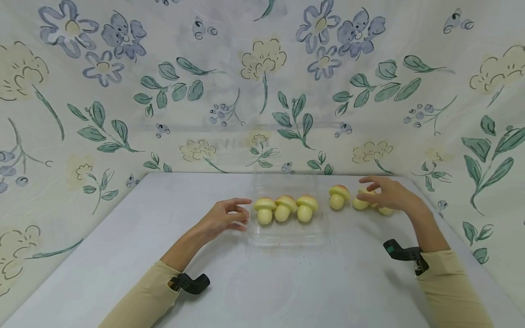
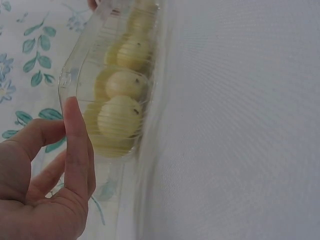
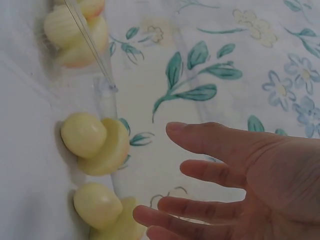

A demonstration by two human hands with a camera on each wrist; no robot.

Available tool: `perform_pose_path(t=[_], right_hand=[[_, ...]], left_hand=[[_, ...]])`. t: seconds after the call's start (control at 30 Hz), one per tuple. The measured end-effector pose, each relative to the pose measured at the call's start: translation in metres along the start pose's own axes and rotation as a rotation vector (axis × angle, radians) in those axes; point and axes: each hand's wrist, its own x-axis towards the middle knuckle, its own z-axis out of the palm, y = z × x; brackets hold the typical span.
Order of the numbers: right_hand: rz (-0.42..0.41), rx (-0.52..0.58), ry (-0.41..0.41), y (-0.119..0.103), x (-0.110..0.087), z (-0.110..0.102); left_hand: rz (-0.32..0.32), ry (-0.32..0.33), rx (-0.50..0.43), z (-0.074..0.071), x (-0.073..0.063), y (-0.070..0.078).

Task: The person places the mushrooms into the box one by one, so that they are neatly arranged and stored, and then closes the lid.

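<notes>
Three yellow mushroom-shaped pieces [image 1: 283, 210] with reddish-tinged caps sit in a row inside a clear plastic container [image 1: 287, 239]. My left hand [image 1: 227, 216] is at the container's left side; its extended fingertips overlap the wall's edge in the left wrist view. To the right of the container, a mushroom-shaped piece [image 1: 337, 200] stands on the table, and two more lie farther right, partly hidden under my right hand [image 1: 387, 196]. That hand hovers over them with thumb and fingers spread, nothing between them; in the right wrist view its fingertips overlap the nearest piece [image 3: 97, 205].
A white table [image 1: 262, 278] extends in front of the container. Behind it hangs a cloth [image 1: 225, 91] printed with flowers and leaves, which also runs along both sides. Each wrist carries a black camera mount [image 1: 194, 284].
</notes>
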Motion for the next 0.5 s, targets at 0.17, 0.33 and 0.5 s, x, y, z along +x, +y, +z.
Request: perform_pose_path(t=[0.17, 0.33, 0.5], right_hand=[[0.013, 0.014, 0.018, 0.013, -0.003, -0.007], [0.016, 0.029, 0.037, 0.027, -0.006, -0.013], [0.028, 0.072, 0.042, 0.036, -0.008, -0.017]], left_hand=[[0.0, -0.003, 0.002, 0.0, 0.0, 0.0], [0.0, -0.003, 0.001, 0.0, 0.0, 0.0], [0.003, -0.001, -0.001, 0.0, 0.0, 0.0]])
